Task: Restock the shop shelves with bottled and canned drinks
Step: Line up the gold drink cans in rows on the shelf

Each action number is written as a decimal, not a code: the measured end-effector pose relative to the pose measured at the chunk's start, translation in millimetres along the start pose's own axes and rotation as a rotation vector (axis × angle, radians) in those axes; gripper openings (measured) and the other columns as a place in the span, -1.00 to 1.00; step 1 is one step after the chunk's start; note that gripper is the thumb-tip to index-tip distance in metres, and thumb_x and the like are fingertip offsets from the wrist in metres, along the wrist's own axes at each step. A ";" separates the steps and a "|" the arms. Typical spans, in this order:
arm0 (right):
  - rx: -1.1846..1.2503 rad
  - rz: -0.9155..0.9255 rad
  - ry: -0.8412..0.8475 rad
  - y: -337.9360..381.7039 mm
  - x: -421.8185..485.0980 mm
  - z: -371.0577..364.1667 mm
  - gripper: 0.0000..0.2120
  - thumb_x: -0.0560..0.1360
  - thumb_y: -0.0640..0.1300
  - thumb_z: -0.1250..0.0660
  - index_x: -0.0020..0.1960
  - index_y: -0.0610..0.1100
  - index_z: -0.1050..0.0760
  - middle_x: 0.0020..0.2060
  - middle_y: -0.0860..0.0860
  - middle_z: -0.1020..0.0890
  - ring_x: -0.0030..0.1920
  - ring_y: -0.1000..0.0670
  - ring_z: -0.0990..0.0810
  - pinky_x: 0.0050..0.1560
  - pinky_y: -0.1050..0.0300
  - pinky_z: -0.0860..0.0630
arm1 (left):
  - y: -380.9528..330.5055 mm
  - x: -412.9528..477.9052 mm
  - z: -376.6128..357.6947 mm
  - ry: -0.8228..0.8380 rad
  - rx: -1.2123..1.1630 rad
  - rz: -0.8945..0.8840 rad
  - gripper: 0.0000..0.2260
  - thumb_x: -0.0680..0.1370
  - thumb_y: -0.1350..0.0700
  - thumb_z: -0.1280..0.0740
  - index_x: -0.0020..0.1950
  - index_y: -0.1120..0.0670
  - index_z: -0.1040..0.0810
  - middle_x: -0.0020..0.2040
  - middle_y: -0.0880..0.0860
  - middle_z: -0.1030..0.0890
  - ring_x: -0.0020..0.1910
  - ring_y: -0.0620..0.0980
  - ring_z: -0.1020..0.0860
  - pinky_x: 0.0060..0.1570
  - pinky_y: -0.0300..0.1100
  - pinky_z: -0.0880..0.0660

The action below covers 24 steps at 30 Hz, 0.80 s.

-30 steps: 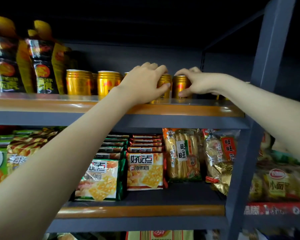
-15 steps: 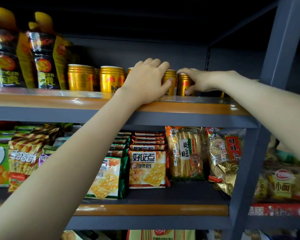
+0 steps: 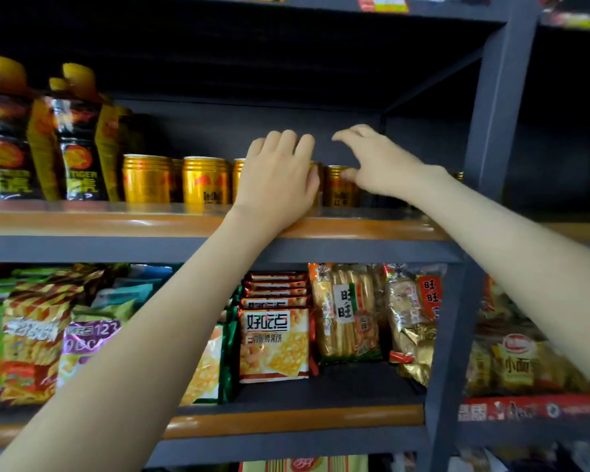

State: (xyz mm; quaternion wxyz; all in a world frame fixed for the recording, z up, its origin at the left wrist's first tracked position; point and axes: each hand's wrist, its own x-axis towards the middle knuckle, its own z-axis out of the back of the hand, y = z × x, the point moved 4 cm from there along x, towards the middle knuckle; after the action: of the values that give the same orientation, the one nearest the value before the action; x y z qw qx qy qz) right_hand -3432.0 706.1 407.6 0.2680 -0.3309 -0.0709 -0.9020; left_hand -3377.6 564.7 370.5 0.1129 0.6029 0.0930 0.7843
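A row of gold drink cans (image 3: 205, 180) stands on the upper shelf (image 3: 116, 223). My left hand (image 3: 280, 175) covers one gold can (image 3: 315, 172) in that row, fingers draped over its top and thumb against its side; only a sliver of the can shows. Just to the right stands another gold can (image 3: 338, 190). My right hand (image 3: 378, 161) hovers over it with fingers spread and lifted, only the thumb tip touching near its rim. The shelf behind and to the right of this can is dark.
Tall black-and-yellow Tiger drink bottles (image 3: 79, 144) fill the upper shelf's left end. Snack packets (image 3: 275, 345) crowd the shelf below. A grey upright post (image 3: 498, 107) bounds the bay on the right, with more packets (image 3: 518, 362) beyond it.
My right hand has let go of the right-hand can and lifted its fingers. My left hand stays on its can. The view has tilted upward.
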 end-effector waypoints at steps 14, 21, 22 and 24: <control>0.012 0.139 -0.569 -159.0 -143.0 84.4 -0.65 0.55 -0.24 -0.24 0.33 -0.14 -0.37 0.15 0.00 -0.44 0.06 0.11 -0.41 0.02 0.15 -0.45 | -221.4 63.3 18.4 -0.186 -0.330 -0.109 -0.61 0.50 0.11 -0.26 0.28 0.24 -0.48 0.22 0.22 -0.53 0.18 0.20 -0.50 0.17 0.02 -0.40; -0.132 0.046 -0.080 -295.3 -109.0 59.4 -0.28 0.56 -0.14 -0.31 0.56 0.02 0.05 0.47 0.02 -0.13 0.47 -0.04 -0.15 0.37 0.02 -0.35 | -286.4 124.2 -52.3 0.057 -0.103 -0.062 -0.52 0.53 0.01 -0.27 0.40 0.16 -0.36 0.31 0.20 -0.47 0.27 0.17 -0.45 0.31 0.05 -0.34; -0.130 0.021 -0.004 -311.7 -99.6 53.1 -0.23 0.56 -0.12 -0.32 0.57 0.05 0.11 0.50 0.04 -0.05 0.50 -0.06 -0.08 0.41 0.02 -0.31 | -288.9 133.9 -65.6 0.155 -0.095 -0.028 -0.47 0.57 -0.03 -0.23 0.48 0.14 -0.24 0.40 0.20 -0.37 0.35 0.17 -0.37 0.38 0.06 -0.25; -0.120 -0.033 0.123 -339.5 -77.9 40.1 -0.16 0.54 -0.08 -0.35 0.56 0.14 0.19 0.54 0.08 0.09 0.54 -0.10 0.05 0.44 -0.04 -0.24 | -289.5 149.9 -94.2 0.334 -0.024 0.012 -0.39 0.61 -0.11 -0.14 0.56 0.09 0.00 0.53 0.19 -0.15 0.49 0.18 -0.16 0.48 0.07 -0.06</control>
State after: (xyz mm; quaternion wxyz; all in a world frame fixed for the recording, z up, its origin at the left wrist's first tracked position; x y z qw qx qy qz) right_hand -3539.9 1039.6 405.9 0.2369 -0.2889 -0.0056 -0.9276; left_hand -3486.9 884.3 403.4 0.0985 0.4632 0.0976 0.8754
